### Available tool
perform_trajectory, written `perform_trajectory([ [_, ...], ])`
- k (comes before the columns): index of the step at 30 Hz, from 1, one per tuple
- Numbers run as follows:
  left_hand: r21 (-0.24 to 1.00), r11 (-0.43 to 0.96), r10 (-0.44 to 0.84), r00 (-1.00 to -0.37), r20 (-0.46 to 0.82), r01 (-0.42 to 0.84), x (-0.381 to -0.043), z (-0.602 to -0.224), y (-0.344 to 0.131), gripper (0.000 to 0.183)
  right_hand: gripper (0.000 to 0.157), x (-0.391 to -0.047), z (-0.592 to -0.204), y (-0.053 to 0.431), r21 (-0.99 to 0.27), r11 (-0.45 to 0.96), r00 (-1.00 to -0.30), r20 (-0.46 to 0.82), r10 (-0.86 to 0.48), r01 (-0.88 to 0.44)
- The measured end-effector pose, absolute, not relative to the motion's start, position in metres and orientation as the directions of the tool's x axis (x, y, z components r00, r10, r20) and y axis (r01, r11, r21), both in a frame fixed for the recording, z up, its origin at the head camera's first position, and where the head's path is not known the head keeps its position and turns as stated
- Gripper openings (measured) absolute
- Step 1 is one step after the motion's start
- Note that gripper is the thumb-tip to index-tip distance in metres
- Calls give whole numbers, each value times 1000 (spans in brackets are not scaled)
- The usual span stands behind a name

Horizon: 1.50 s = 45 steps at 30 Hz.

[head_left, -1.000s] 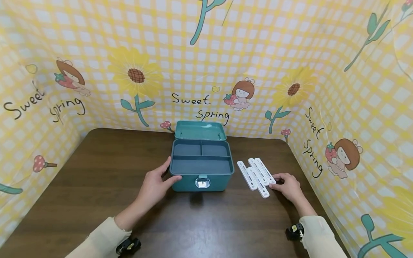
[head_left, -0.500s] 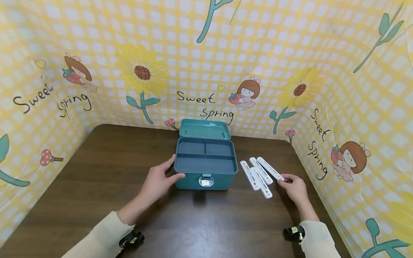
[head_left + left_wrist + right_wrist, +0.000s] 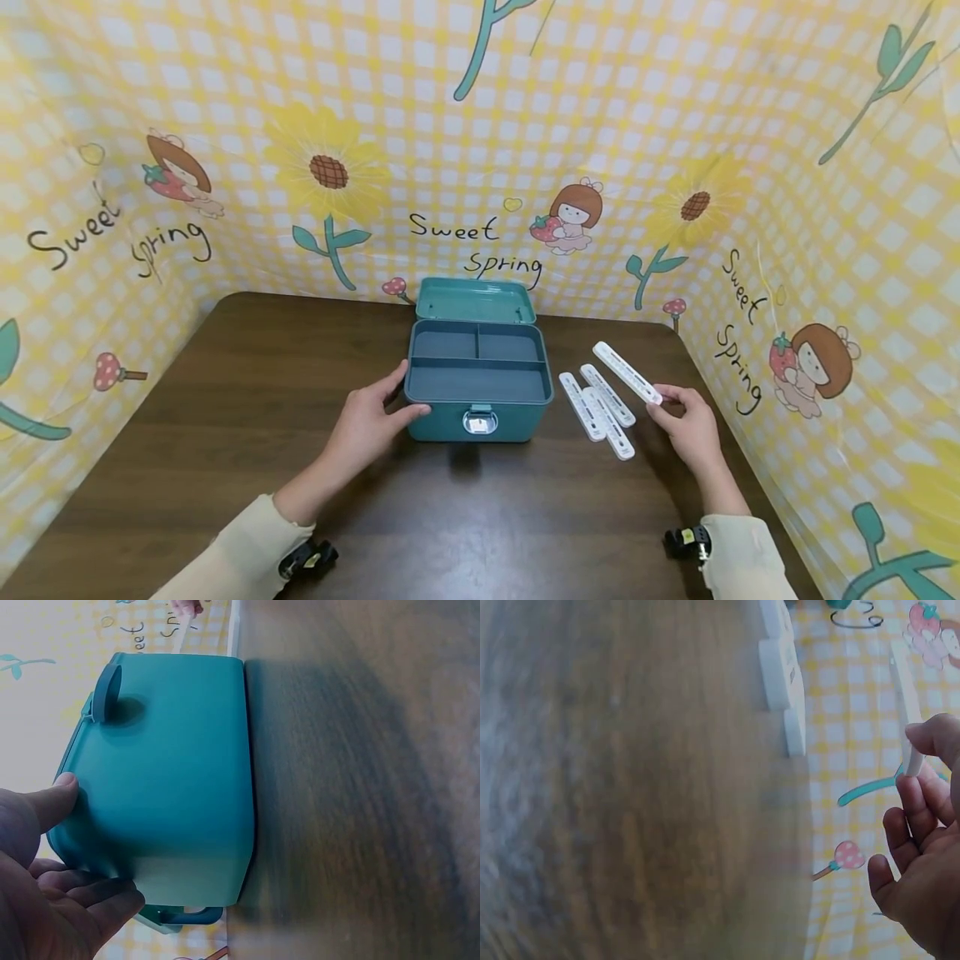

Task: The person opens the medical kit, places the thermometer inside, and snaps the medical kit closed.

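Observation:
A teal storage box stands on the table, its hinged lid raised at the back. Its grey-blue tray has three compartments with nothing in them. My left hand rests at the box's front left corner, thumb by the front rim and fingers along the side. To the right, my right hand pinches one end of a slim white stick with rounded ends and small dark print. In the right wrist view this stick is raised above the table. Three similar white sticks lie between box and hand.
The dark wooden table meets yellow checked cloth at the back and both sides. A silver latch sits on the box front. A handle shows at the back of the box in the left wrist view.
My right hand has taken the rightmost white stick from the group, lifting it up and away from the others. My left hand has stayed on the box.

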<state>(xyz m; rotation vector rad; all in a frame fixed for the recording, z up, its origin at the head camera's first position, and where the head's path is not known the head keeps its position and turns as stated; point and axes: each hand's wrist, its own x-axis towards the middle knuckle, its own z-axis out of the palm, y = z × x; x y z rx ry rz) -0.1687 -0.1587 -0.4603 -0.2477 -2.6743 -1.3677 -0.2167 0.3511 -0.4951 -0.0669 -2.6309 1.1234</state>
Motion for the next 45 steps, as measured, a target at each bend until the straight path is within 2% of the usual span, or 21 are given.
perform_trajectory([
  [19,796,570,89,-979,185,202,-168,-460,-158,85,30,-212,-453,326,-701,656,-942,332,-48,-280],
  [33,786,586,94,-980,173,195,-169,-459,-161,83,30,-211,-439,302,-716,603,-933,322,-160,-351],
  [45,790,584,96,-982,162,187,-168,-458,-162,83,27,-225,-427,286,-694,605,-920,283,-271,-391],
])
